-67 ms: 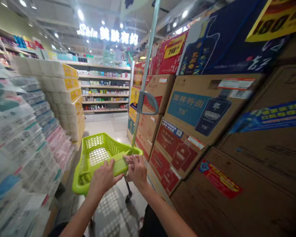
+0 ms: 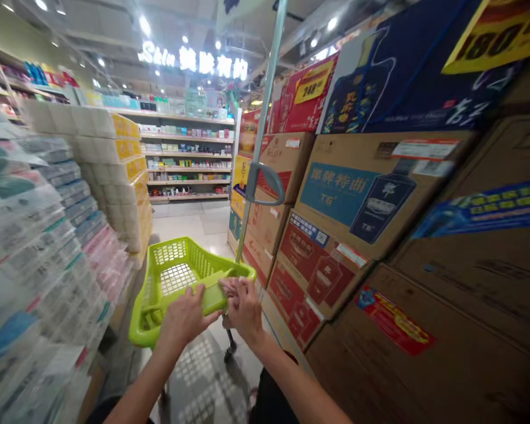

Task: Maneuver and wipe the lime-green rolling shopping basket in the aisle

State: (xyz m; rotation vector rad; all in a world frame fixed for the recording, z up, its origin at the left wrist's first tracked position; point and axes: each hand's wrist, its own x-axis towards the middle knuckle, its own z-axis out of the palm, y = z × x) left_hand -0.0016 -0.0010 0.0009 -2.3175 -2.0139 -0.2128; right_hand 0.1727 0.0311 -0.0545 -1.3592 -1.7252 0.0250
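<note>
A lime-green shopping cart (image 2: pixel 140 318) with a perforated basket stands in front of me; no goods show in its basket. My left hand (image 2: pixel 186 315) is closed around the cart's handle bar, thumb below and fingers on top. At the right end of that bar, my right hand (image 2: pixel 246 309) pinches a crumpled pinkish cloth (image 2: pixel 228 287) and presses it against the green plastic. Part of the cloth is hidden under the fingers. A tall metal pole (image 2: pixel 271 76) with a grey loop grip (image 2: pixel 267 184) rises at the cart's right side.
Stacked liquor cartons (image 2: pixel 335 194) form a wall close on my right. Plastic-wrapped packs (image 2: pixel 39 235) and white-and-yellow paper bundles (image 2: pixel 110 171) line the left. Ahead, the tiled aisle (image 2: pixel 189 221) runs to shelves of small boxed goods (image 2: pixel 188 150).
My right hand and the cloth have shifted very slightly left along the handle. The left hand and the cart look unchanged.
</note>
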